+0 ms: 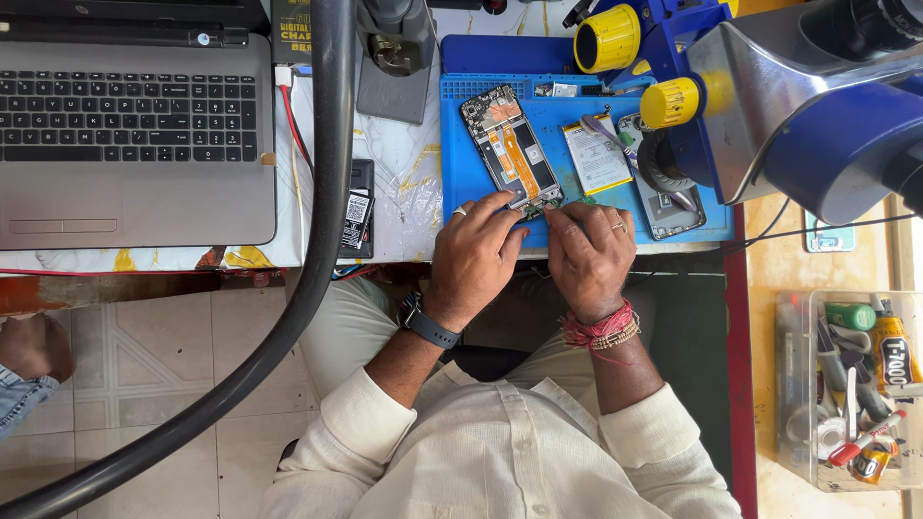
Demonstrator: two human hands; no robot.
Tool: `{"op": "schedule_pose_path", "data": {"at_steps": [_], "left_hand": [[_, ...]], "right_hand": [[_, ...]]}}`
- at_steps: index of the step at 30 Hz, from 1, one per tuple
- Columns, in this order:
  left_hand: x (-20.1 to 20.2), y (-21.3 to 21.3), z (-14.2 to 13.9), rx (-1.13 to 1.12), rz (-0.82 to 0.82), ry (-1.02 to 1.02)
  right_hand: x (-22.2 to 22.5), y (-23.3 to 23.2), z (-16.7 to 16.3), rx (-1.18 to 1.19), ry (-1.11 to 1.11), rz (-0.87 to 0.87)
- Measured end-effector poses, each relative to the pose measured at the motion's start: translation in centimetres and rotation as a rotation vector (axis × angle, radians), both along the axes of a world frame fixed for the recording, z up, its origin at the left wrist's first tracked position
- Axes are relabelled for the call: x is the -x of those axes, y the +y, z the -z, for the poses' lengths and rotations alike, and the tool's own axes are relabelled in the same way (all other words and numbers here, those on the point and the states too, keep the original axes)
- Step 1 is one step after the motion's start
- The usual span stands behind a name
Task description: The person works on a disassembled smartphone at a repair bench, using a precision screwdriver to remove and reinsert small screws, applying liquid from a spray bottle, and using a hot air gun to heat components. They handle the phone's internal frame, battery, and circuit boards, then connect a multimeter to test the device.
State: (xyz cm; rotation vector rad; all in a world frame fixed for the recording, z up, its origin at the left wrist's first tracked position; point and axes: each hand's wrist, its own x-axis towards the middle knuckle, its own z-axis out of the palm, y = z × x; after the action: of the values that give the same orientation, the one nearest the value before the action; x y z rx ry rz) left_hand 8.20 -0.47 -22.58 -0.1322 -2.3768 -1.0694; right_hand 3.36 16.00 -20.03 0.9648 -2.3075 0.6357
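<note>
Cream-coloured shirt sleeves [500, 452] fill the bottom of the view, worn by a person seated at a workbench and seen from above. Both forearms reach up toward a blue work mat [461, 173].

At the mat's near edge, the left hand [476, 252] lies palm down with its fingers bent. Its fingertips press on the bottom end of an opened smartphone [510, 149], which lies back-up with its cover off, showing a circuit board and an orange ribbon cable. A ring sits on one finger, and a dark smartwatch [426, 324] wraps that wrist.

Just beside it, the right hand [589, 255] is also palm down with curled fingers, its fingertips meeting the left hand's at the phone's lower end. Whether it pinches a small part or tool cannot be told. It wears a ring too, and red thread bands [601, 330] circle its wrist.

Beyond the right hand's fingertips lies a flat phone battery [596, 154]. Farther out on that side, a grey phone back cover [663, 207] rests under a blue microscope with yellow knobs [769, 86].

Well out past the left hand sits a grey laptop [135, 125], with a thick black hose [322, 211] curving between the two. Far off the right hand's outer side, a clear tray [846, 394] holds glue tubes and small tools.
</note>
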Motion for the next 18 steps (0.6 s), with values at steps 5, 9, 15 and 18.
{"op": "schedule_pose_path", "data": {"at_steps": [5,9,15,18], "left_hand": [[0.0,0.0,0.2,0.002,-0.002,-0.012],[0.0,0.1,0.3,0.000,-0.005,-0.019],[0.0,0.1,0.5,0.015,-0.004,-0.006],[0.1,0.0,0.6,0.012,-0.007,-0.005]], "right_hand": [[0.3,0.4,0.0,-0.007,0.008,0.010],[0.5,0.8,-0.1,-0.045,0.025,0.003],[0.9,0.9,-0.1,-0.089,0.026,0.004],[1.1,0.8,-0.1,-0.091,0.021,0.005]]}}
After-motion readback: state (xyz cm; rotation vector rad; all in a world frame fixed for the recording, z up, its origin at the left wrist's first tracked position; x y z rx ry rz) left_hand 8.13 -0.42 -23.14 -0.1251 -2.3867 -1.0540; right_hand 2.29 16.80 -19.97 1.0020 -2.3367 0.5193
